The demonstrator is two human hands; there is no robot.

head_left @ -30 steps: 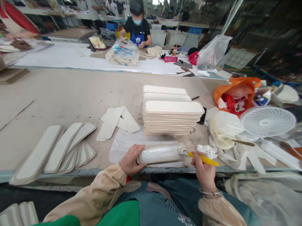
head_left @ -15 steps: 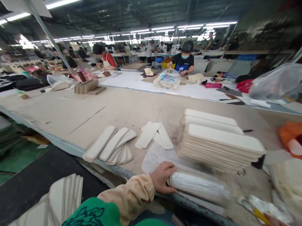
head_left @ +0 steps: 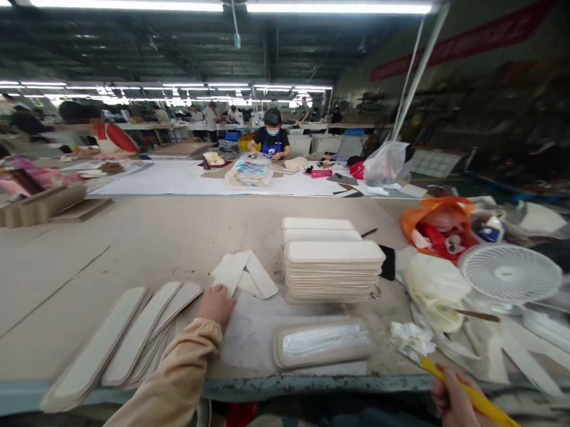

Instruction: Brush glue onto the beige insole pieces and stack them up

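Note:
My left hand (head_left: pixel 216 306) reaches over the table, its fingers closed on the near end of a white strip (head_left: pixel 233 271) in a small loose pile. My right hand (head_left: pixel 456 398), at the lower right, is closed round the yellow handle of a brush (head_left: pixel 431 366); its head lies by a lump of white, glue-like stuff (head_left: pixel 413 335). Between my hands lies a beige rounded panel (head_left: pixel 278 352) with a wet, shiny white middle. A tall stack of rounded panels (head_left: pixel 335 271) stands behind it. More panels (head_left: pixel 101 338) lie fanned out left of my left hand.
On the right are an orange bag (head_left: pixel 412 223), a white fan-like grille (head_left: pixel 509 273) and pale cloth scraps (head_left: pixel 437 289). Brown blocks (head_left: pixel 43 205) sit far left. Across the table a person in a blue apron (head_left: pixel 272 141) works behind a plastic bag (head_left: pixel 250 171). The table edge (head_left: pixel 273 385) runs close before me.
My view has turned right. My left hand has left the shiny panel and moved to the loose white strips. My right hand and its brush have come more fully into view.

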